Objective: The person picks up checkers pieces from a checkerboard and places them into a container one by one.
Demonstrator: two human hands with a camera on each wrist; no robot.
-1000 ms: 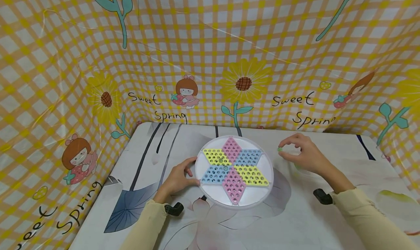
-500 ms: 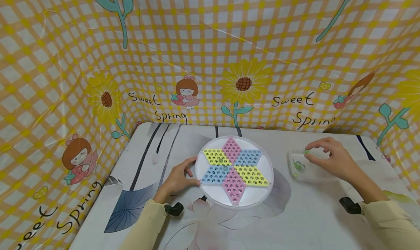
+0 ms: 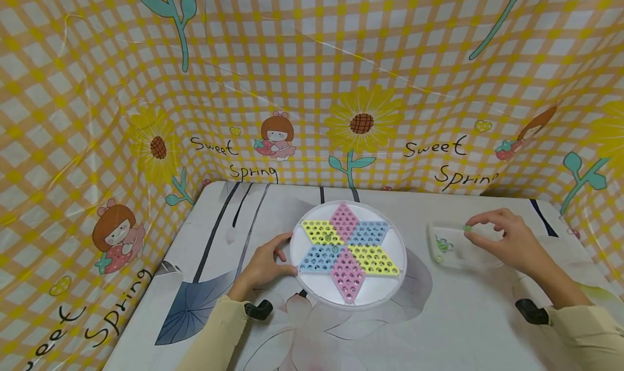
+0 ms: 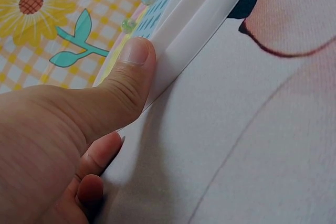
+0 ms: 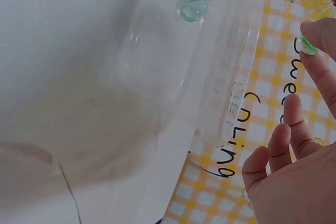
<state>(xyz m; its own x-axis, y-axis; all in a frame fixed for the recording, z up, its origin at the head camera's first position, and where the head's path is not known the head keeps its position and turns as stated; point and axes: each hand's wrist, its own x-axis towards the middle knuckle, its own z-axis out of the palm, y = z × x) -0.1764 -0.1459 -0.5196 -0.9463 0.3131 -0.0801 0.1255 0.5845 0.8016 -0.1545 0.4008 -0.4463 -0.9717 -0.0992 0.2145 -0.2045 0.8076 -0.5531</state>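
In the head view a round white Chinese checkers board (image 3: 319, 295) lies on the table, its six-pointed star in pink, yellow and blue. Two marbles sit in its holes, a green one (image 3: 328, 238) and a paler one (image 3: 335, 249). My left hand (image 3: 263, 262) holds the board's left edge; in the left wrist view its thumb (image 4: 134, 56) presses the white rim and the other fingers are partly hidden. Over a clear plastic box (image 3: 431, 246), my right hand (image 3: 512, 246) pinches a green and white marble (image 5: 308, 46) between thumb and forefinger.
Several green and clear marbles (image 3: 442, 245) lie at the left end of the box. A checked cloth (image 3: 302, 78) with sunflowers rises behind and beside the table (image 3: 390, 338). A black wrist camera (image 3: 531, 311) sits below my right hand.
My right hand has moved right with the marble, from beside the board to over the clear box, uncovering the marbles inside. The left hand and the board have stayed put.
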